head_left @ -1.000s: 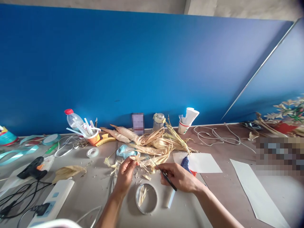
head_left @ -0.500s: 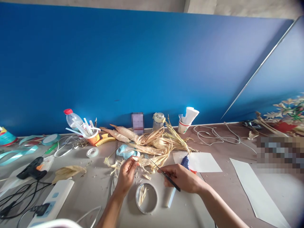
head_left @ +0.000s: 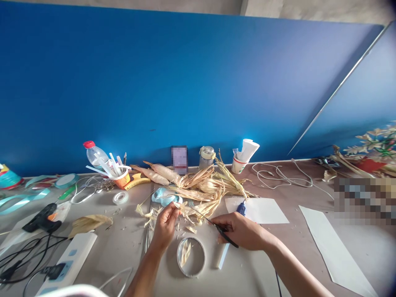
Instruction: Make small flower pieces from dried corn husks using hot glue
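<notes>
Between the thumb and fingers of my left hand is a small pale piece of corn husk. My right hand is closed around slim black tweezers, whose thin tip points left, close to the held piece and in front of the husk pile. Dried corn husks lie heaped just beyond both hands. Below, between my forearms, a round ring-shaped holder encloses a few cut husk bits. A blue glue gun is partly hidden behind my right hand, and a pale strip lies beneath it.
At left are a power strip, a black glue gun with cables, a tape roll and a cup of sticks. A lidded jar and a paper cup stand by the blue partition. White paper lies right.
My right hand and the tweezers have shifted slightly right. My left hand stays almost in place, still pinching the husk piece.
</notes>
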`<state>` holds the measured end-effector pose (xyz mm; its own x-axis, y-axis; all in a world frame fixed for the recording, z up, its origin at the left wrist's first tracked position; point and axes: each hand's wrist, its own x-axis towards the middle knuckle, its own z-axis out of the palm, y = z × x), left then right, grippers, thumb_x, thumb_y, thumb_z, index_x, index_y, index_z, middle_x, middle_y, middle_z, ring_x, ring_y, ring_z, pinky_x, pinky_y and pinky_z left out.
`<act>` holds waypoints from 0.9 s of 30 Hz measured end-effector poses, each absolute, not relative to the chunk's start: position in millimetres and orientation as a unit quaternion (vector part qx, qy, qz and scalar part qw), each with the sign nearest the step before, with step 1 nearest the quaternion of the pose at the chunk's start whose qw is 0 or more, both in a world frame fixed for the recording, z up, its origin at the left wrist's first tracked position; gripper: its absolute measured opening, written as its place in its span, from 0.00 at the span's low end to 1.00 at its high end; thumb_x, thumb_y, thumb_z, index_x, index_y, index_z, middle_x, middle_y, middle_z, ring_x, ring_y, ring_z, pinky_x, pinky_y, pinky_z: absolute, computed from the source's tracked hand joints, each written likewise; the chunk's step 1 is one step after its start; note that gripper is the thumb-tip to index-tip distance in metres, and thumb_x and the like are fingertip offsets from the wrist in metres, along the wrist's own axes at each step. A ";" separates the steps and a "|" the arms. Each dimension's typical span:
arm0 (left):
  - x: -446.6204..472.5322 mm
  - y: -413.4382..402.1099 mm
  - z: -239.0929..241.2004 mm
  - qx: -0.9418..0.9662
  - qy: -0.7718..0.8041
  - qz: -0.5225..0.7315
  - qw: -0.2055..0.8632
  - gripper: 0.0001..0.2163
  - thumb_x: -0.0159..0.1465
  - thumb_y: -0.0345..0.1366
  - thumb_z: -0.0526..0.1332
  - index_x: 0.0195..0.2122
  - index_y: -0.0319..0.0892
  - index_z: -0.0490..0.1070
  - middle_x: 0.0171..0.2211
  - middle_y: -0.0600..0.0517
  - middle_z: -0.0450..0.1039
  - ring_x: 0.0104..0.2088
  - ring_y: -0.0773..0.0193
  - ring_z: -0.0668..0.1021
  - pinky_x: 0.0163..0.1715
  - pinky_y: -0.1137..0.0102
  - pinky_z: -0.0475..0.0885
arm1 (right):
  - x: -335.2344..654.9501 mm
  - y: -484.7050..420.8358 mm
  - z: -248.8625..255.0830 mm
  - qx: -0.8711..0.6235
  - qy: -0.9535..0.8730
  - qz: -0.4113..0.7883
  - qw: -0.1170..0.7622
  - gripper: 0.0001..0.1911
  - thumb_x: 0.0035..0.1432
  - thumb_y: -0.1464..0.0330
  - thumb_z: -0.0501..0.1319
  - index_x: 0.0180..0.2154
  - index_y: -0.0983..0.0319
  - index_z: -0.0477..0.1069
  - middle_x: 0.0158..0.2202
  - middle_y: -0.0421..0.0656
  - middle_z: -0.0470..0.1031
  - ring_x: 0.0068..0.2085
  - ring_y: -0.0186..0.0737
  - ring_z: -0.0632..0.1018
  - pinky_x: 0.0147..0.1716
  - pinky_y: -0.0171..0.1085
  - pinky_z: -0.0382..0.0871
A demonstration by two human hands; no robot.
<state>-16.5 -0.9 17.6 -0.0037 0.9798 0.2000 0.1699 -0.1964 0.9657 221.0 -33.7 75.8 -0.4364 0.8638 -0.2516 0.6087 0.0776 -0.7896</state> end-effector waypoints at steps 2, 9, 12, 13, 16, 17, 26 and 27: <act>-16.5 -0.4 17.2 0.588 0.494 0.504 0.396 0.08 0.59 0.39 0.55 0.31 0.43 0.71 0.29 0.50 0.73 0.30 0.63 0.76 0.34 0.71 0.73 | 221.2 -34.0 77.9 -0.508 -0.722 0.449 0.139 0.14 0.48 0.69 0.60 0.40 0.59 0.75 0.23 0.35 0.68 0.25 0.31 0.63 0.23 0.30 0.54; -18.0 1.0 11.9 0.602 0.496 0.490 0.389 0.09 0.60 0.41 0.54 0.31 0.44 0.71 0.29 0.49 0.72 0.31 0.61 0.75 0.35 0.69 0.73 | 220.2 -33.7 78.4 -0.502 -0.727 0.447 0.141 0.11 0.48 0.70 0.60 0.35 0.59 0.75 0.22 0.35 0.66 0.25 0.31 0.61 0.23 0.29 0.53; -18.9 1.3 9.9 0.606 0.496 0.486 0.389 0.10 0.60 0.41 0.54 0.31 0.43 0.72 0.29 0.48 0.72 0.32 0.60 0.75 0.35 0.68 0.73 | 220.2 -33.6 78.4 -0.503 -0.728 0.444 0.141 0.11 0.48 0.70 0.60 0.36 0.59 0.75 0.21 0.35 0.66 0.25 0.31 0.61 0.22 0.29 0.53; -19.0 1.3 9.7 0.607 0.496 0.484 0.389 0.10 0.60 0.41 0.54 0.32 0.43 0.72 0.29 0.48 0.72 0.32 0.60 0.75 0.36 0.68 0.73 | 220.3 -33.5 78.5 -0.503 -0.728 0.444 0.141 0.11 0.48 0.70 0.60 0.36 0.59 0.75 0.21 0.35 0.66 0.25 0.31 0.61 0.23 0.29 0.53; -18.6 0.8 10.7 0.606 0.498 0.486 0.387 0.10 0.60 0.40 0.55 0.32 0.43 0.72 0.29 0.49 0.72 0.31 0.62 0.75 0.36 0.69 0.73 | 221.1 -33.2 78.4 -0.500 -0.731 0.443 0.138 0.11 0.48 0.70 0.60 0.36 0.59 0.75 0.21 0.35 0.65 0.24 0.31 0.60 0.22 0.30 0.53; -18.4 0.5 11.4 0.605 0.498 0.488 0.385 0.09 0.60 0.40 0.55 0.32 0.43 0.72 0.29 0.49 0.72 0.31 0.62 0.75 0.36 0.70 0.73 | 221.4 -33.1 78.3 -0.499 -0.732 0.443 0.139 0.11 0.48 0.70 0.60 0.36 0.59 0.75 0.21 0.35 0.64 0.24 0.31 0.60 0.22 0.30 0.52; -17.9 1.2 11.8 0.615 0.497 0.486 0.372 0.09 0.59 0.40 0.55 0.31 0.42 0.73 0.28 0.49 0.72 0.30 0.63 0.75 0.34 0.70 0.73 | 224.2 -32.6 80.3 -0.503 -0.733 0.437 0.137 0.10 0.48 0.68 0.59 0.35 0.60 0.75 0.20 0.35 0.64 0.24 0.31 0.59 0.22 0.30 0.53; -18.1 1.4 11.0 0.615 0.498 0.485 0.372 0.10 0.59 0.40 0.55 0.31 0.42 0.73 0.29 0.49 0.73 0.30 0.63 0.75 0.34 0.70 0.73 | 224.4 -32.4 80.8 -0.502 -0.734 0.436 0.136 0.10 0.48 0.69 0.59 0.35 0.60 0.75 0.20 0.35 0.64 0.24 0.31 0.59 0.22 0.30 0.53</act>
